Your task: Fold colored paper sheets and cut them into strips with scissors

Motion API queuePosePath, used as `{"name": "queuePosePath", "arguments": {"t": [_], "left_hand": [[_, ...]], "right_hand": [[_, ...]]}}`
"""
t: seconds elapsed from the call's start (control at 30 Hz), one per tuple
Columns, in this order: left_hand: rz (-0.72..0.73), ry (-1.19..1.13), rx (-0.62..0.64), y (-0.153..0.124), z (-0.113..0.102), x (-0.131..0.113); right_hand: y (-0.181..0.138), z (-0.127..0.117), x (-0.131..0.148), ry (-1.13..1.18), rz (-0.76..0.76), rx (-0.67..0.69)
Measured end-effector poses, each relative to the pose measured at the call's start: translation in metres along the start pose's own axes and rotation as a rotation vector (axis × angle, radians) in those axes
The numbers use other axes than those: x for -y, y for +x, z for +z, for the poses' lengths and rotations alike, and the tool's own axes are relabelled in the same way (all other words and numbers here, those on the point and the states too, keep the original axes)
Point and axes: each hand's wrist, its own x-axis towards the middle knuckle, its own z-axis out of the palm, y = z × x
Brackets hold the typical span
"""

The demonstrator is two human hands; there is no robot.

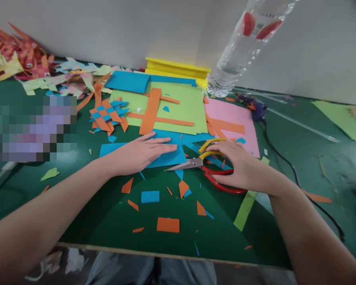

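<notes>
Right hand (240, 168) curled around handles of scissors (192, 163).

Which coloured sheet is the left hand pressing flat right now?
The blue sheet, closest to the person: the left hand lies flat on it. The green sheet and pink sheet lie farther back; the right hand holds the scissors.

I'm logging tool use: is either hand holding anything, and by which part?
The right hand grips the scissors by the handles; the left hand holds nothing, lying flat on blue paper.
</notes>
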Motion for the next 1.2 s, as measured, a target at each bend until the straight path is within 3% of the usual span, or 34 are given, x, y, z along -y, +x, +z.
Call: {"name": "queuePosePath", "arguments": {"t": [1.2], "left_hand": [[-0.026, -0.02, 0.006, 0.002, -0.003, -0.003]], "right_hand": [[0.001, 0.002, 0.008, 0.037, -0.043, 0.017]]}}
